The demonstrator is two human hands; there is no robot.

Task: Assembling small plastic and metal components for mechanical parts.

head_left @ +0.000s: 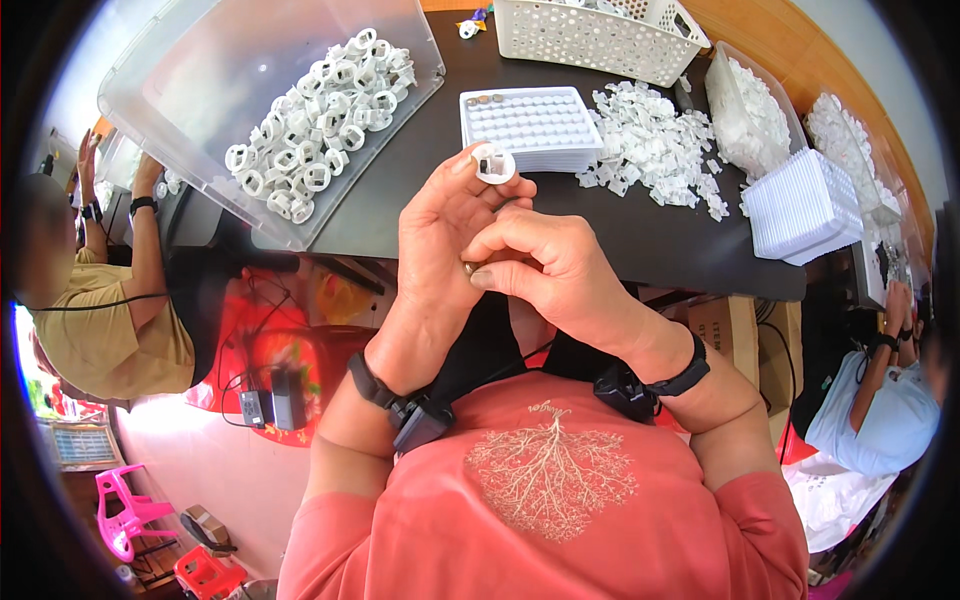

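Note:
My left hand is raised over the near edge of the dark table, palm partly toward me. Its thumb and fingertips grip a white ring-shaped plastic part with a dark spot in its middle. Against the left palm, my right hand is closed, thumb and forefinger pinching a small brown round piece, mostly covered. Just beyond the hands lies a stack of white slotted trays; a few brown pieces sit in the top tray's far left corner.
A clear plastic bin at left holds many white ring parts. Small translucent pieces are heaped right of the trays. A white perforated basket, filled tubs and more stacked trays stand farther round. Co-workers sit either side.

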